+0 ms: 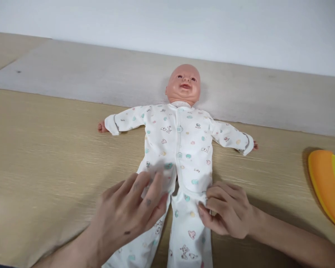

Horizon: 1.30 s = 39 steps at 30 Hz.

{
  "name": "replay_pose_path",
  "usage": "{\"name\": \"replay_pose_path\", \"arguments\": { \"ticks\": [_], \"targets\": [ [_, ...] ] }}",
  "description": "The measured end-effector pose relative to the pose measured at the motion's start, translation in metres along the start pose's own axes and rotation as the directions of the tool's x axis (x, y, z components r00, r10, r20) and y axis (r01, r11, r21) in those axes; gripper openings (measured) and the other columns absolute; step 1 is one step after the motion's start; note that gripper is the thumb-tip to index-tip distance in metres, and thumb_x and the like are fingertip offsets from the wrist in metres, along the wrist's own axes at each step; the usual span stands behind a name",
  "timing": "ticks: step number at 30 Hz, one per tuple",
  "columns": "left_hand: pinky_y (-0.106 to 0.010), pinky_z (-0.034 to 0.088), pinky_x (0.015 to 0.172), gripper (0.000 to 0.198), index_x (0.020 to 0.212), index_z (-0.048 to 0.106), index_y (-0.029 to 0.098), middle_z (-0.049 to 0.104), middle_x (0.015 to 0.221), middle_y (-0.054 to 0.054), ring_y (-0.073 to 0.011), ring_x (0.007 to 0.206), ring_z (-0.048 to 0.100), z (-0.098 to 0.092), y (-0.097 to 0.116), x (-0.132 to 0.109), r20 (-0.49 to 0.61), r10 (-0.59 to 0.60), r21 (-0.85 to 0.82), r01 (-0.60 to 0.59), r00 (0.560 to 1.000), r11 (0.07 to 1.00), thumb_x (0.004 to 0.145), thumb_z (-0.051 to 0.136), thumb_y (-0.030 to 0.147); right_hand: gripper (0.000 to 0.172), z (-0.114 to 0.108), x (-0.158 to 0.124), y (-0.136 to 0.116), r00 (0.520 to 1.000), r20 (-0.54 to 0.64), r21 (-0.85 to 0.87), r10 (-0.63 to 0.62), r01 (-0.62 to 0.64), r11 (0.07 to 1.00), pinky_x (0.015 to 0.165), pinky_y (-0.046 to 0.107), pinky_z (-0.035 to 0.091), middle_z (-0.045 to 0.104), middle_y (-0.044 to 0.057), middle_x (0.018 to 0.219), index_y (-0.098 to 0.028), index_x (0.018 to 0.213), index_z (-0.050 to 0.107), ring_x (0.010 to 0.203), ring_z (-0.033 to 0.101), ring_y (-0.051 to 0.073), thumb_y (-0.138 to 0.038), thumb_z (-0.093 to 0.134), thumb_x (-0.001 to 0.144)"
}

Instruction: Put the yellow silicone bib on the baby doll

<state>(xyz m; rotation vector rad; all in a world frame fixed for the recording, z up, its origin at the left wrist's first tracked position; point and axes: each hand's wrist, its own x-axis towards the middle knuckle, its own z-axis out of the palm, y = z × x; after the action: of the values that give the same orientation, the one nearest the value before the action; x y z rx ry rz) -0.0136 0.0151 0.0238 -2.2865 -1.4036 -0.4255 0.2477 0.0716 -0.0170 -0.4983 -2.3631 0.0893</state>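
Observation:
A bald baby doll (pixel 185 83) lies on its back with both arms spread out. It wears a white printed jacket (pixel 162 130) and white printed trousers (pixel 190 234), with a small gap between them at the middle. My left hand (pixel 134 206) is over the doll's hip on the left, its fingers bent and partly blurred; whether it touches the cloth is unclear. On the right, my right hand (pixel 226 208) rests at the trouser top with curled fingers against the fabric. What those fingers pinch, if anything, is hidden.
An orange and yellow object (pixel 324 178) lies at the right edge. The wooden table (pixel 58 156) has a pale grey strip (pixel 100 70) across its back, and a white wall (pixel 170 26) stands behind.

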Motion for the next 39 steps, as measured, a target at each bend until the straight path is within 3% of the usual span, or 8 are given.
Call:
{"name": "replay_pose_path", "arguments": {
  "ticks": [3,7,13,22,26,31,35,39],
  "targets": [
    [-0.021,0.045,0.043,0.023,0.102,0.060,0.022,0.069,0.079,0.002,-0.0116,0.055,0.068,-0.006,-0.006,-0.008,0.055,0.000,-0.052,0.003,0.998,0.999,0.101,0.038,0.028,0.018,-0.003,-0.007,0.003,0.999,-0.046,0.008,-0.010,0.011,1.000,0.050,0.026,0.040,0.052,0.002,0.073,-0.018,0.090,0.046,0.061,0.047,0.013,-0.010,0.060,0.081],
    [-0.025,0.040,0.042,0.033,0.099,0.057,0.023,0.064,0.077,0.002,-0.0126,0.057,0.067,-0.001,-0.019,-0.027,0.163,-0.048,-0.114,0.067,0.985,0.991,0.103,0.025,0.028,0.016,-0.006,-0.023,0.011,0.994,0.021,-0.054,0.110,-0.108,0.993,0.054,0.025,0.045,0.055,0.004,0.082,-0.017,0.097,0.046,0.067,0.055,0.013,-0.012,0.056,0.085],
    [-0.034,0.043,0.047,0.015,0.098,0.058,0.022,0.069,0.091,-0.003,-0.0208,0.069,0.072,0.019,-0.032,-0.050,0.365,-0.142,0.007,0.149,0.920,0.989,0.097,0.043,0.018,0.013,-0.003,-0.024,0.019,0.960,0.176,-0.190,0.219,-0.185,0.964,0.053,0.023,0.046,0.060,0.004,0.081,-0.017,0.096,0.053,0.065,0.062,0.015,-0.025,0.043,0.097],
    [-0.030,0.038,0.044,0.030,0.084,0.065,0.020,0.069,0.077,-0.002,-0.0197,0.062,0.070,0.038,-0.030,-0.043,0.265,-0.215,-0.039,0.233,0.940,0.972,0.084,0.038,0.009,0.020,0.002,-0.024,0.022,0.948,0.205,-0.223,0.242,-0.196,0.955,0.052,0.028,0.036,0.052,0.001,0.069,-0.018,0.074,0.050,0.061,0.050,0.016,-0.017,0.048,0.094],
    [-0.031,0.046,0.053,0.030,0.082,0.065,0.022,0.071,0.085,-0.003,-0.0208,0.078,0.073,0.039,-0.027,-0.041,0.356,-0.210,-0.120,0.267,0.911,0.956,0.079,0.040,0.005,0.032,0.003,-0.022,0.023,0.950,0.249,-0.183,0.187,-0.143,0.973,0.055,0.023,0.034,0.051,0.001,0.067,-0.018,0.072,0.052,0.060,0.050,0.013,-0.021,0.037,0.100],
    [-0.032,0.049,0.060,0.023,0.078,0.061,0.022,0.070,0.087,-0.005,-0.0226,0.083,0.071,0.042,-0.026,-0.045,0.301,-0.242,-0.210,0.312,0.922,0.927,0.086,0.042,0.011,0.021,0.004,-0.020,0.024,0.954,0.237,-0.126,0.187,-0.160,0.979,0.054,0.027,0.036,0.053,0.000,0.069,-0.018,0.076,0.053,0.060,0.050,0.015,-0.015,0.045,0.095],
    [-0.032,0.044,0.053,0.019,0.081,0.060,0.021,0.069,0.078,-0.002,-0.0212,0.068,0.070,0.042,-0.030,-0.040,0.336,-0.347,-0.140,0.411,0.875,0.901,0.089,0.043,0.018,0.021,0.006,-0.021,0.024,0.959,0.174,-0.210,0.224,-0.186,0.960,0.053,0.028,0.035,0.051,-0.001,0.068,-0.018,0.076,0.050,0.058,0.050,0.015,-0.019,0.047,0.097],
    [-0.030,0.048,0.060,0.022,0.089,0.062,0.020,0.074,0.084,-0.003,-0.0204,0.072,0.072,0.041,-0.034,-0.034,0.443,-0.389,-0.189,0.508,0.808,0.840,0.093,0.040,0.019,0.024,0.008,-0.020,0.023,0.953,0.155,-0.303,0.260,-0.205,0.931,0.050,0.028,0.034,0.051,-0.001,0.067,-0.019,0.076,0.049,0.056,0.051,0.015,-0.021,0.045,0.099]
  ]
}}
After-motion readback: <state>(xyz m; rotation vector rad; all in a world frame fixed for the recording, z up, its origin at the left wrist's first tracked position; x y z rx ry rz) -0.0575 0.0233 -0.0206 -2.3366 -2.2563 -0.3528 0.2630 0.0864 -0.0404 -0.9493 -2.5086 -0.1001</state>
